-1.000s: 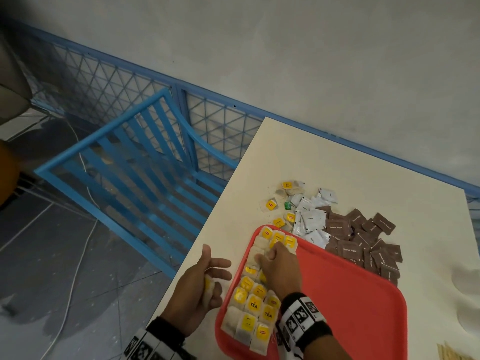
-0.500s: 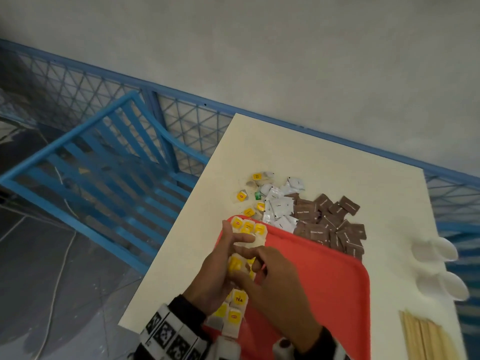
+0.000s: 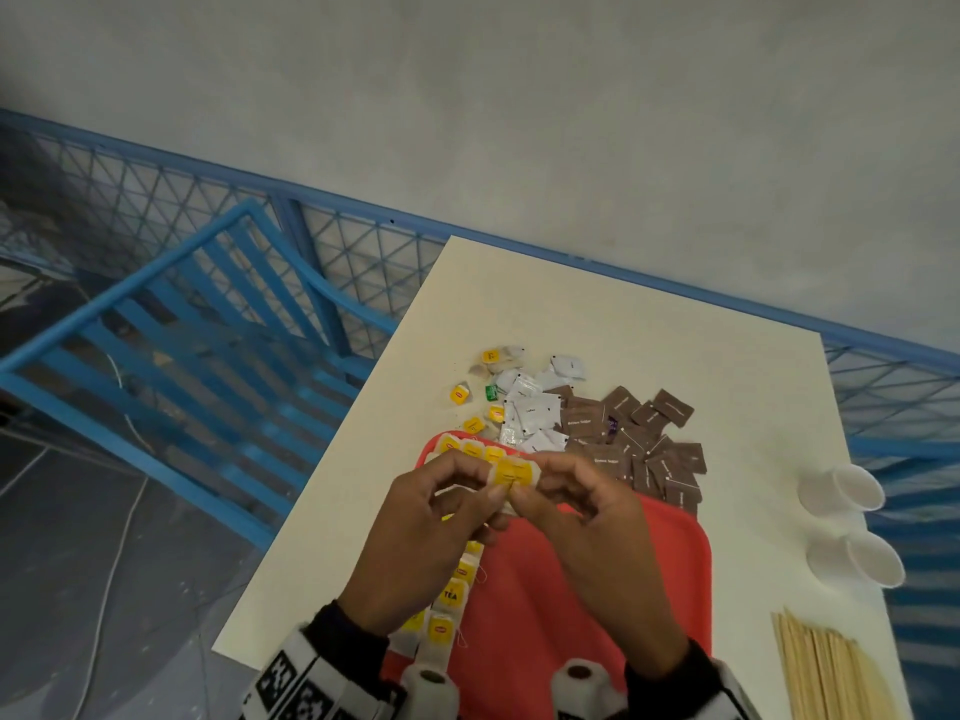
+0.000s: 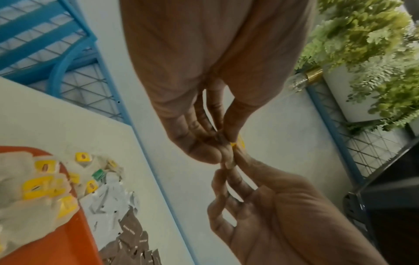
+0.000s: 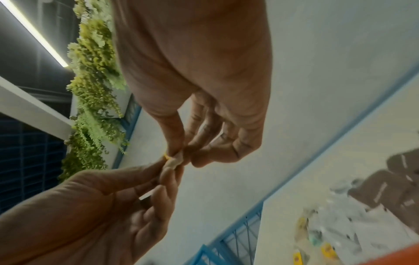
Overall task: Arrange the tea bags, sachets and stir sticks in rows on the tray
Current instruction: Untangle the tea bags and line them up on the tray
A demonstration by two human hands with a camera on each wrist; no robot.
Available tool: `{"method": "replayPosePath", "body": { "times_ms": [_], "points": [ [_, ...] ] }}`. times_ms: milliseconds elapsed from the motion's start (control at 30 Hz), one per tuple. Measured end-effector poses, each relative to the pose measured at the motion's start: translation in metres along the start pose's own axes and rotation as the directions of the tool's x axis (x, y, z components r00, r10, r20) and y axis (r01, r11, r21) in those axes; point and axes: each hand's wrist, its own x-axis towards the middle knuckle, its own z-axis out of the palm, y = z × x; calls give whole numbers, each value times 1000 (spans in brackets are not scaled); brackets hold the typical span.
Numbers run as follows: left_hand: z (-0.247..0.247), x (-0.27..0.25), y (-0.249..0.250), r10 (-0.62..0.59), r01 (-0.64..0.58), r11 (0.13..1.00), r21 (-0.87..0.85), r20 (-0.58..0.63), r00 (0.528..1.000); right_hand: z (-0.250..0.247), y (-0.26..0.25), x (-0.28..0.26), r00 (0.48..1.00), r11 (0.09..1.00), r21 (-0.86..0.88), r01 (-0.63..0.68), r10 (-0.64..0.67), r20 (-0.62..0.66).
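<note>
Both hands are raised above the red tray point(image 3: 670, 553) and pinch one tea bag point(image 3: 511, 474) with a yellow tag between their fingertips. My left hand point(image 3: 441, 517) holds its left edge, my right hand point(image 3: 582, 511) its right edge. The same pinch shows in the left wrist view on the tea bag point(image 4: 237, 144) and in the right wrist view on the tea bag point(image 5: 173, 161). Rows of yellow-tagged tea bags point(image 3: 452, 597) lie along the tray's left side, partly hidden by my left hand. Loose tea bags point(image 3: 460, 394), white sachets point(image 3: 535, 410) and brown sachets point(image 3: 644, 449) lie beyond the tray.
Wooden stir sticks point(image 3: 831, 672) lie at the cream table's point(image 3: 649, 324) near right corner. Two white paper cups point(image 3: 852, 488) lie on their sides at the right edge. A blue chair point(image 3: 197, 324) and blue mesh fence stand to the left and behind.
My right hand left the tea bag rows on the tray and rose to meet my left hand. Both now pinch the tea bag that the left hand held beside the tray.
</note>
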Motion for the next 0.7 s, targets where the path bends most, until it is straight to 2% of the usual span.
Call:
{"method": "replayPosePath", "body": {
  "times_ms": [133,267,333,500,567,700],
  "points": [
    [2,1,9,38,-39,998,41,7,999,-5,-14,2,996,995,-18,93,-93,-13],
    [-1,1,7,33,-48,976,211,74,997,-12,-24,3,991,992,10,123,-123,-56],
    [-3,0,6,123,-149,940,306,103,987,-16,-25,5,989,991,-7,134,-134,-62],
    [2,3,22,394,-380,855,352,34,918,-17,-20,4,982,975,-113,191,-191,19],
    [5,3,23,389,-371,882,291,-2,921,-14,-22,4,987,984,-83,159,-157,29],
    [4,3,24,262,-260,965,47,-62,963,-8,-22,0,983,979,-140,146,-127,133]
  ]
}}
